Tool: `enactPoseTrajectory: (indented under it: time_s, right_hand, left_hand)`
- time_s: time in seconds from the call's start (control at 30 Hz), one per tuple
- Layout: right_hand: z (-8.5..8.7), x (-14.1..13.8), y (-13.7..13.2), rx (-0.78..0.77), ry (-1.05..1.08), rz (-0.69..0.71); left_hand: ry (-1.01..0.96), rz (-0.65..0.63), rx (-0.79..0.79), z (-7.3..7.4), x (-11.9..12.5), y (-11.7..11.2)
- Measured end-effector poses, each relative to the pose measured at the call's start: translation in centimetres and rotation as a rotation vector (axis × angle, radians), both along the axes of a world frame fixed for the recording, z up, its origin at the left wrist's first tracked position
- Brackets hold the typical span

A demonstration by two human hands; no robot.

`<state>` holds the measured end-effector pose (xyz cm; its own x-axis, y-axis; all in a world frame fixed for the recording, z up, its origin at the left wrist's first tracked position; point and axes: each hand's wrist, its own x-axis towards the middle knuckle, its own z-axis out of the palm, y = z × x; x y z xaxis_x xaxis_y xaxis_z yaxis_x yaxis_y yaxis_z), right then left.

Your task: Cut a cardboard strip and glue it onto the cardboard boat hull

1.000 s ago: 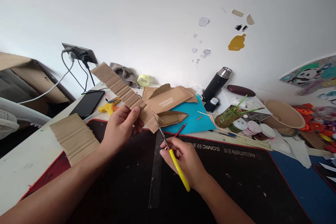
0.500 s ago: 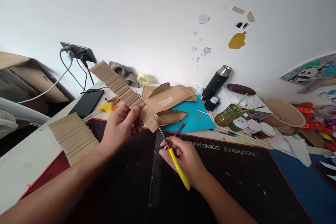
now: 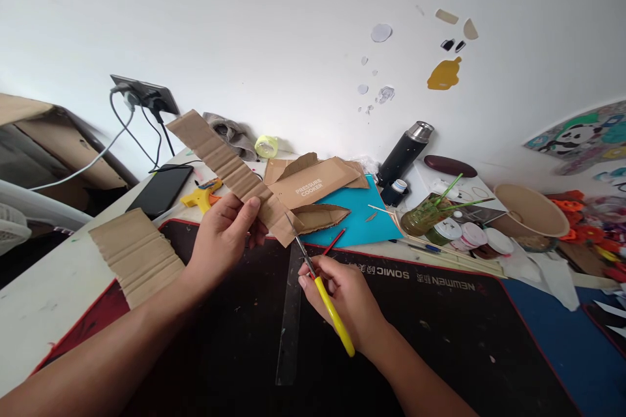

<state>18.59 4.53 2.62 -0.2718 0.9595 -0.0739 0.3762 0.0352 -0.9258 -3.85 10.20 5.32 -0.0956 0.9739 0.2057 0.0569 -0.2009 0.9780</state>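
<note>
My left hand [image 3: 229,228] pinches a long cardboard strip [image 3: 215,150] near its lower end, thumb on top, holding it slanted above the mat. In my right hand [image 3: 342,293] is a pair of scissors [image 3: 335,316] with yellow handles. Their blades reach the strip's lower right end, one blade showing on its face. Below lies a clear ruler [image 3: 288,339] on the black desk mat [image 3: 391,339]. To the left, a wider cardboard piece [image 3: 137,254] rests partly behind my left forearm. A red pencil [image 3: 334,242] lies just beyond the scissors.
Cardboard pieces [image 3: 317,182] and a blue sheet [image 3: 376,221] lie at the back. A black flask [image 3: 405,153], a jar with green-handled brushes [image 3: 415,218] and paint jars [image 3: 472,234] stand right. A yellow glue gun [image 3: 198,199] and a phone [image 3: 161,190] are left.
Hardly anything differs. My right hand and the scissors have shifted very slightly, with the blades still at the strip's end; the whole view has tilted a little.
</note>
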Motion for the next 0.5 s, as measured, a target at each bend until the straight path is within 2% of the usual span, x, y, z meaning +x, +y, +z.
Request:
enactPoseTrajectory:
  time_s: [0.5]
  right_hand:
    - [-0.22,-0.05,-0.09,0.080,-0.051,-0.010]
  left_hand:
    - [0.008,-0.018,-0.006,0.22,-0.02,-0.03]
